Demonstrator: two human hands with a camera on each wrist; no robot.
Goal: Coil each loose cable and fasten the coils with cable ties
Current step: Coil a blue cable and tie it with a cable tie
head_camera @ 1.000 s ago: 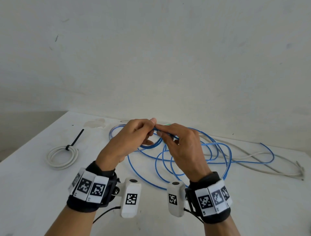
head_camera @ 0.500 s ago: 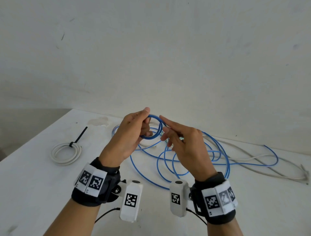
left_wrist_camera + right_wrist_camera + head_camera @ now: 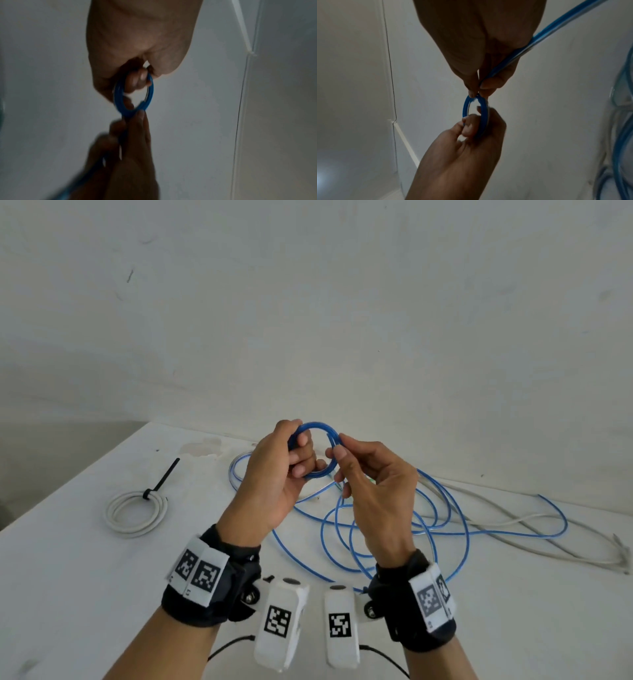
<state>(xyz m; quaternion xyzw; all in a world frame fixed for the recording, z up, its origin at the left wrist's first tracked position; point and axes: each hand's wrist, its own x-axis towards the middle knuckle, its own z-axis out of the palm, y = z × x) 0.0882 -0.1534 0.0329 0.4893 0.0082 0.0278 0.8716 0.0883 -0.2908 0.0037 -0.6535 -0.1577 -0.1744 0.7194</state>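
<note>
The left hand (image 3: 274, 474) is gripping the small blue cable (image 3: 317, 451) coil. The right hand (image 3: 373, 487) is pinching the strand, feeding it; loops should be staying even and snug.

Looks like a bare recording setup or plain workroom rather than a lived-in home: blank, scuffed white wall (image 3: 308, 302), plain white surface (image 3: 68, 594) pushed up against it, just cables lying around, plus marker-tagged wristbands (image 3: 198, 573) and small white wrist cameras (image 3: 281, 621) strapped on both arms.
</note>
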